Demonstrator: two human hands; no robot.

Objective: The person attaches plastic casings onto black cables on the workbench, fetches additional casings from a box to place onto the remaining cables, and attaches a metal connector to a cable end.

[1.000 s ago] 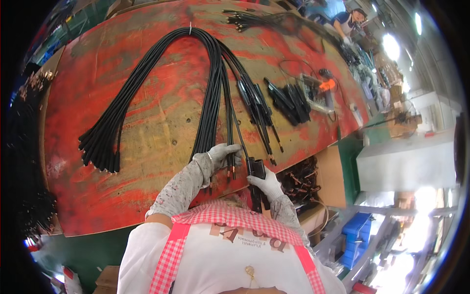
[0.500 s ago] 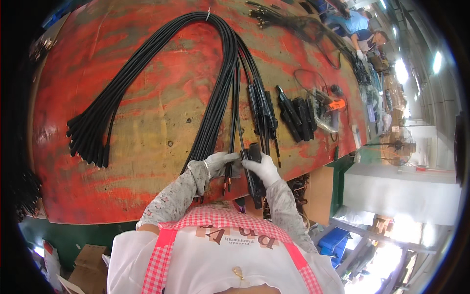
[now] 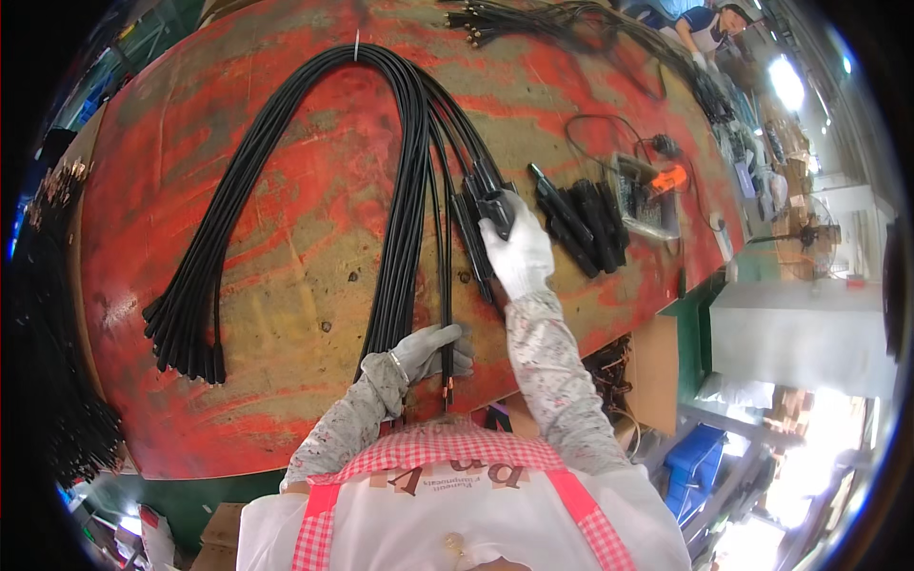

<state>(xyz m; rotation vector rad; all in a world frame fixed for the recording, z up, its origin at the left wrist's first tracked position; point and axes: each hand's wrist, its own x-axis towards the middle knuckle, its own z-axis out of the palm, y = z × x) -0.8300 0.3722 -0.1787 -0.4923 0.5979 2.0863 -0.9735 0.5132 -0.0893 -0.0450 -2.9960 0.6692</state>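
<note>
The left hand (image 3: 428, 352), in a pale glove, is at the near edge of the desk (image 3: 276, 381). Its fingers are closed around a few thin black cables (image 3: 446, 247), just above their copper-coloured ends (image 3: 448, 384). These cables run down the desk, just to the right of the main cable bundle (image 3: 395, 228).

The right hand (image 3: 521, 252), in a white glove, is farther up the desk and to the right of the left hand. Its fingers are bent around a black tube (image 3: 496, 211), gripping it. The tube is at the right-hand branch of the cables, touching or directly above other black sleeves (image 3: 470, 233); the contact cannot be determined.

The main bundle forms an arch. A white tie (image 3: 357, 46) is at its top, and its left ends fan out on the left part of the desk.

To the right of the right hand, a group of loose black tubes (image 3: 586, 224) lies side by side. A clear tray (image 3: 674, 224) is beside this group, with an orange tool (image 3: 669, 179) at its far side. A second cable bundle (image 3: 476, 24) lies at the far edge, near a co-worker (image 3: 705, 33).
</note>
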